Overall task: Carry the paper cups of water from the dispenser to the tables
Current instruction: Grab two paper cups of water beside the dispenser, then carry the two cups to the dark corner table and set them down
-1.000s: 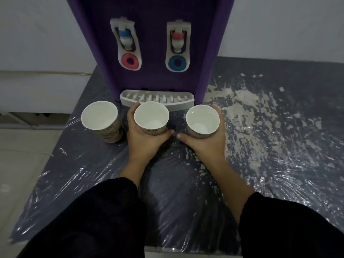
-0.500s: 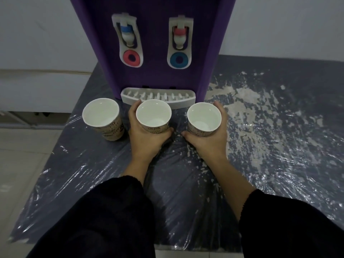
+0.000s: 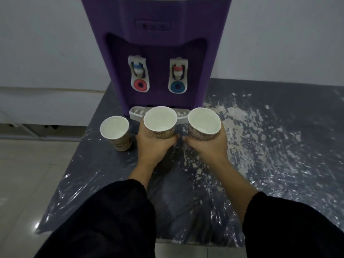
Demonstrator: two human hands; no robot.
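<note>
with the left hand [image 3: 152, 146] wrapped around the middle cup [image 3: 160, 121] and the right hand [image 3: 208, 146] around the right cup [image 3: 203, 123], both look lifted before the dispenser [image 3: 156, 53]; a third cup [image 3: 116, 132] stands on the table [image 3: 279, 146]. next, i judge: carry them level.

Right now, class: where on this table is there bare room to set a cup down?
Free: the table right of the right hand, and the near stretch before the sleeves. Crowded: the strip by the dispenser, with the standing cup and left hand.
</note>
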